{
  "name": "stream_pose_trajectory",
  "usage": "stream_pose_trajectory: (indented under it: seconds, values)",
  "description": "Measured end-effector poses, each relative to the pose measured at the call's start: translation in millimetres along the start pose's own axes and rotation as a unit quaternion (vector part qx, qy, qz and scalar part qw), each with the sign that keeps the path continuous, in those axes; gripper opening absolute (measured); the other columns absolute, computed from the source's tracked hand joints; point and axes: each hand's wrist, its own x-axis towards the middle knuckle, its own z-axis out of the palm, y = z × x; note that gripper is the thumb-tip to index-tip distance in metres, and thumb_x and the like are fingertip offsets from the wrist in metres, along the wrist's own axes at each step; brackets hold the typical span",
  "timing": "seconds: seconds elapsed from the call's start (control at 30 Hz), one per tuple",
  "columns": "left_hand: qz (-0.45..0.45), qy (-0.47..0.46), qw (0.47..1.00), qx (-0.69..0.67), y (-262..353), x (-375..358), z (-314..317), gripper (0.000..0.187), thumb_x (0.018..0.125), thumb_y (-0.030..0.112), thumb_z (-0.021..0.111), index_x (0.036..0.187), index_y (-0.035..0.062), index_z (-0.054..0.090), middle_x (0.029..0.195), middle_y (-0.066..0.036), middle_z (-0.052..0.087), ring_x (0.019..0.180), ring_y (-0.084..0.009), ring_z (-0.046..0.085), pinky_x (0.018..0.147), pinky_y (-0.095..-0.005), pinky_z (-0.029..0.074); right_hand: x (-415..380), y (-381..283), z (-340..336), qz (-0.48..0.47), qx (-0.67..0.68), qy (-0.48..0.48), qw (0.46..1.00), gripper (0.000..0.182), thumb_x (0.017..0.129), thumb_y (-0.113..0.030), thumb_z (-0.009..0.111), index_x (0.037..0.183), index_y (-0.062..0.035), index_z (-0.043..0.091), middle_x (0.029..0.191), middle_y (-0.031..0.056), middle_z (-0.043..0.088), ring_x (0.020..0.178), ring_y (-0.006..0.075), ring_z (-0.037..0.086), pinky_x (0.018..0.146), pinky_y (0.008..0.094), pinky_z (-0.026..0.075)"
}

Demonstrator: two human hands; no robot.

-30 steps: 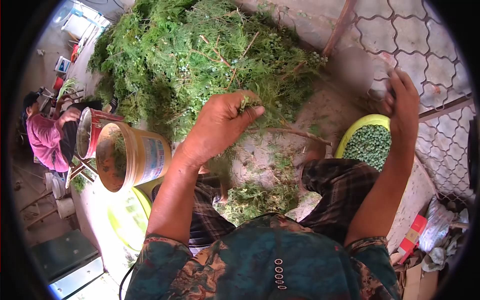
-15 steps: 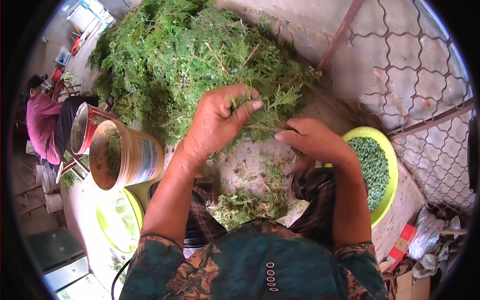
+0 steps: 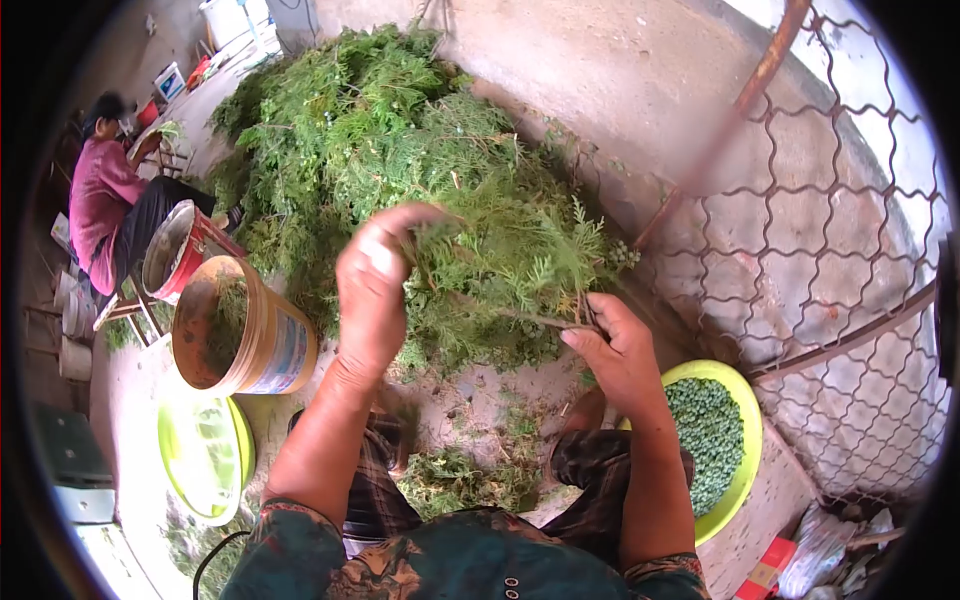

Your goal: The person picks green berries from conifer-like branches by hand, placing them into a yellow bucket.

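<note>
From my end I see the right hand [image 3: 622, 350] pinching a leafy branch [image 3: 540, 319] in front of the green pile [image 3: 390, 120]. The left hand [image 3: 373, 280] is blurry, can't tell if it's gripping.

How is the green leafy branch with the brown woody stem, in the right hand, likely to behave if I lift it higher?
The branch is probably light: the right hand holds it between thumb and fingers. Its brown stem seems fairly stiff, running nearly straight from the grip. The feathery green sprays likely flop, being fine and loosely spread.
</note>
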Motion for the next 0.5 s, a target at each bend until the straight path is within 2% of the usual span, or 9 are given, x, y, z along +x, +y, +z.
stream_pose_trajectory:
  seconds: [0.07,0.17,0.27,0.3,0.33,0.43,0.47,0.5]
  values:
    - [-0.144,0.118,0.959,-0.216,9,1,-10,0.050,0.091,0.046,0.044,0.108,-0.0008,0.055,0.092,-0.012,0.061,0.087,-0.0206,0.059,0.083,-0.0338,0.044,-4,-10,-4,0.001,0.061,-0.021,0.998,0.034,0.079,-0.008,0.067,0.106,0.0046,0.052,0.079,0.0035,0.057,0.074,0.0073,0.049,0.067,0.0237,0.043]
    - [-0.105,0.162,0.962,-0.193,-1,8,-27,0.041,0.092,0.036,0.044,0.099,-0.0026,0.054,0.078,-0.009,0.059,0.068,-0.0164,0.056,0.068,-0.0295,0.045,-11,-7,-18,-0.036,0.031,-0.021,0.999,0.036,0.078,-0.006,0.067,0.109,0.0045,0.051,0.081,0.0022,0.059,0.073,0.0066,0.051,0.067,0.0230,0.043]
    - [-0.094,0.171,0.970,-0.145,2,5,-27,0.039,0.092,0.034,0.046,0.097,-0.0036,0.054,0.077,-0.009,0.058,0.066,-0.0163,0.055,0.065,-0.0280,0.045,-9,-6,-15,-0.079,0.057,0.016,0.995,0.037,0.078,-0.006,0.067,0.111,0.0042,0.051,0.083,0.0030,0.061,0.074,0.0071,0.053,0.068,0.0224,0.044]
    - [-0.093,0.188,0.968,-0.135,9,4,-19,0.034,0.092,0.030,0.048,0.093,-0.0031,0.056,0.077,-0.008,0.059,0.064,-0.0151,0.055,0.063,-0.0272,0.045,-9,-5,-18,-0.079,-0.005,0.011,0.997,0.039,0.079,-0.005,0.067,0.113,0.0043,0.050,0.085,0.0042,0.062,0.076,0.0074,0.055,0.070,0.0223,0.044]
    - [-0.095,0.187,0.968,-0.135,8,1,-19,0.034,0.092,0.030,0.048,0.093,-0.0031,0.056,0.077,-0.008,0.059,0.064,-0.0151,0.055,0.063,-0.0272,0.045,-7,-5,-16,-0.078,-0.005,0.012,0.997,0.039,0.079,-0.005,0.067,0.113,0.0043,0.050,0.085,0.0042,0.062,0.076,0.0074,0.055,0.070,0.0223,0.044]
    - [-0.090,0.123,0.986,-0.061,5,-2,-19,0.026,0.091,0.024,0.053,0.087,-0.0008,0.057,0.078,-0.007,0.059,0.062,-0.0114,0.054,0.061,-0.0255,0.044,-2,-3,-3,-0.100,0.048,0.065,0.992,0.035,0.080,-0.004,0.067,0.110,0.0044,0.050,0.084,0.0052,0.062,0.077,0.0071,0.055,0.071,0.0224,0.045]
    - [-0.089,0.122,0.987,-0.061,7,-3,-16,0.026,0.091,0.024,0.053,0.087,-0.0008,0.057,0.078,-0.007,0.059,0.062,-0.0114,0.054,0.061,-0.0255,0.044,-1,-3,-1,-0.120,0.001,0.079,0.990,0.034,0.080,-0.004,0.066,0.108,0.0039,0.049,0.082,0.0053,0.062,0.076,0.0072,0.055,0.069,0.0226,0.045]
    - [-0.058,0.131,0.990,0.004,9,-4,-11,0.024,0.091,0.022,0.051,0.087,-0.0006,0.057,0.077,-0.007,0.058,0.064,-0.0120,0.053,0.061,-0.0252,0.044,2,-2,0,-0.141,-0.047,0.093,0.984,0.032,0.080,-0.004,0.066,0.107,0.0034,0.049,0.081,0.0055,0.062,0.075,0.0072,0.055,0.068,0.0229,0.045]
